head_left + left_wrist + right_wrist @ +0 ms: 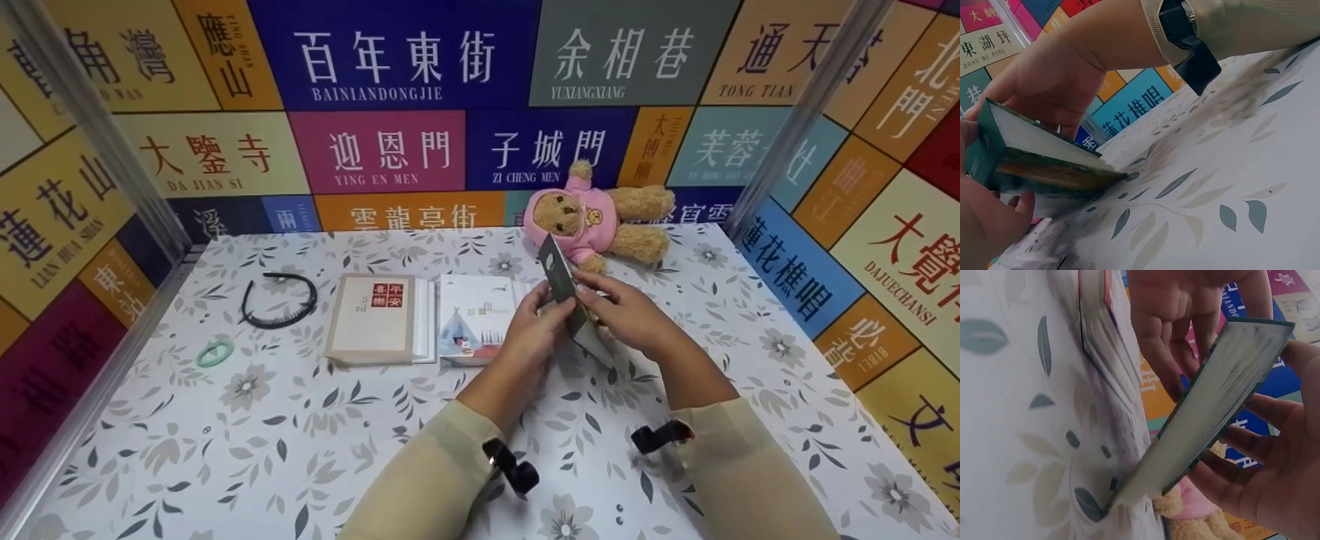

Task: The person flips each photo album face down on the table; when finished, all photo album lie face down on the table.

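Both hands hold a dark green book (561,279) over the middle of the flowered table (247,442). The book is shut and tilted, and its lower corner touches the tabletop. My left hand (541,313) grips its left side, thumb against the cover. My right hand (619,309) holds the right side, fingers behind the cover. In the left wrist view the book (1044,154) shows its white page edge between the left hand (985,225) and the right hand (1067,79). In the right wrist view the book (1216,405) stands between the left hand (1182,332) and the right hand (1278,467).
A beige book (373,326) and a white book with a tent picture (474,324) lie left of the hands. A teddy bear in a pink top (596,217) lies by the back wall. A black headband (279,300) and a green ring (215,352) lie at the left.
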Motion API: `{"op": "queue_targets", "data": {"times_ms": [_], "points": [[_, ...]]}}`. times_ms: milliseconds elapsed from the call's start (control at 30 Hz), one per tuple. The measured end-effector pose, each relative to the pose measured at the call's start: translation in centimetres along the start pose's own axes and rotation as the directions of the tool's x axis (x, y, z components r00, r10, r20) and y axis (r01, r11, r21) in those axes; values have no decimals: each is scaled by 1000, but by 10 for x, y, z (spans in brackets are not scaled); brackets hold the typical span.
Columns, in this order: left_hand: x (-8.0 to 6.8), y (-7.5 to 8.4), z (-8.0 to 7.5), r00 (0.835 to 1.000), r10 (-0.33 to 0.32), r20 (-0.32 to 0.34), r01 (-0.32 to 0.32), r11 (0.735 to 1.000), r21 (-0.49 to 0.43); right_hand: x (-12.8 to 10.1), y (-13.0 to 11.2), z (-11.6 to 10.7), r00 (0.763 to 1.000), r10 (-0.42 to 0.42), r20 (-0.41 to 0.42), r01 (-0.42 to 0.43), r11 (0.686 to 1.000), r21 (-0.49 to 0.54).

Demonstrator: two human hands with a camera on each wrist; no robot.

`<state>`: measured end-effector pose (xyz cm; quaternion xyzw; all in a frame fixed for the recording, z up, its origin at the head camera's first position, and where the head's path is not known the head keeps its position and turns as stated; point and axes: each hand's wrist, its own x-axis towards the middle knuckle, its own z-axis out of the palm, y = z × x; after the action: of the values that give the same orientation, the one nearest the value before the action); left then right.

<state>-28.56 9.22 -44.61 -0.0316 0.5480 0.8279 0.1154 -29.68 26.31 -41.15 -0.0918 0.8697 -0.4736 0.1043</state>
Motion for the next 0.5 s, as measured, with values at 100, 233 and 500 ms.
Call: {"op": "queue_targets", "data": {"times_ms": [100, 233, 500], "points": [[0, 4, 0, 996, 79, 28, -80, 996, 36, -3, -3, 2, 999, -31, 15, 29, 991, 128], [-3, 8, 0, 988, 145, 56, -151, 982, 111, -3, -3, 1, 998, -50, 29, 41, 967, 253], [-1, 7, -1, 986, 141, 94, -153, 979, 137, 3, 2, -8, 999, -26, 22, 19, 967, 252]]}}
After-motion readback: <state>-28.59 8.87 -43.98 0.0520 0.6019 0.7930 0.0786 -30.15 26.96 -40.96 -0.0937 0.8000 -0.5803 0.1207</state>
